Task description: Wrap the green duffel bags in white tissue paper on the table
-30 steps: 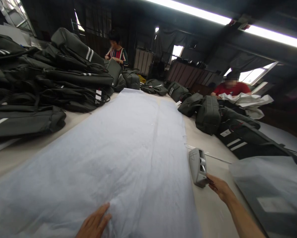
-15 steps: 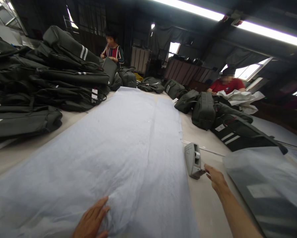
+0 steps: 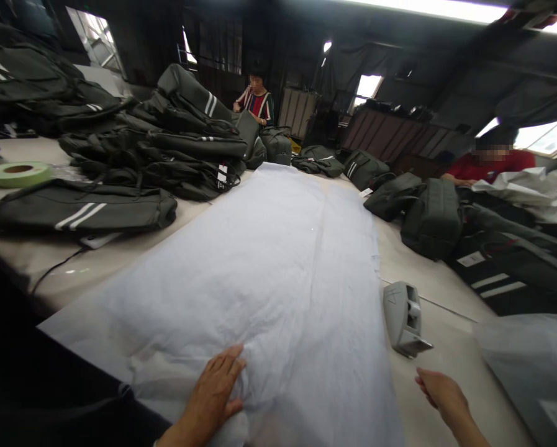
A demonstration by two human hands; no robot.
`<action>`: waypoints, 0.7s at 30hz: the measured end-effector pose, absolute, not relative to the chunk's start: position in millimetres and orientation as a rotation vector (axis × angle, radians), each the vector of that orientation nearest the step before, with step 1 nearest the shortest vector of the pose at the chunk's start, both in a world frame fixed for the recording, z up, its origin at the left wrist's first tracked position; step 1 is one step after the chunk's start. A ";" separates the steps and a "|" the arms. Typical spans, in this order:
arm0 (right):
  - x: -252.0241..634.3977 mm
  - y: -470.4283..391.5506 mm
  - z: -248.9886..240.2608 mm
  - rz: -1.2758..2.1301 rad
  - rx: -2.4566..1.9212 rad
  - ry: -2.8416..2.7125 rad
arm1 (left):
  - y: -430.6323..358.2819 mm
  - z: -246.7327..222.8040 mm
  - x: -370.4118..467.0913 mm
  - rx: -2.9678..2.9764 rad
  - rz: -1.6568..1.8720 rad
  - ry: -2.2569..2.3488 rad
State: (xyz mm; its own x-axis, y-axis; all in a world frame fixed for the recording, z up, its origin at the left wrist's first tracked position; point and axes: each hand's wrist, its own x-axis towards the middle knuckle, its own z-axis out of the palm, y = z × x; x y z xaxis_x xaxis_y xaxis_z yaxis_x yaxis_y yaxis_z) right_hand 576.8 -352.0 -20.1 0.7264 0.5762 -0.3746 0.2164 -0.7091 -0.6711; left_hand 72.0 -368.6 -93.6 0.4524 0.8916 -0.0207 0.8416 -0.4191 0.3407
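Grey dispenser now apparently released, just beyond right grip (curled, hold unclear); left grip spread, sheet ungrasped beneath.

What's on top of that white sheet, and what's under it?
The left hand rests on the sheet. The table shows beside it; what lies directly underneath is covered.
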 end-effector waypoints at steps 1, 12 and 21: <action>554.8 -346.8 -15.9 0.838 -2.307 -0.685 | -369.4 -90.5 73.2 2.381 0.216 1.487; 306.7 -249.8 -44.2 1.446 -2.043 -1.537 | -371.2 -83.3 72.9 2.325 0.244 1.426; 331.5 -249.7 -51.7 1.157 -2.237 -1.520 | -373.2 -82.0 73.0 2.306 0.256 1.439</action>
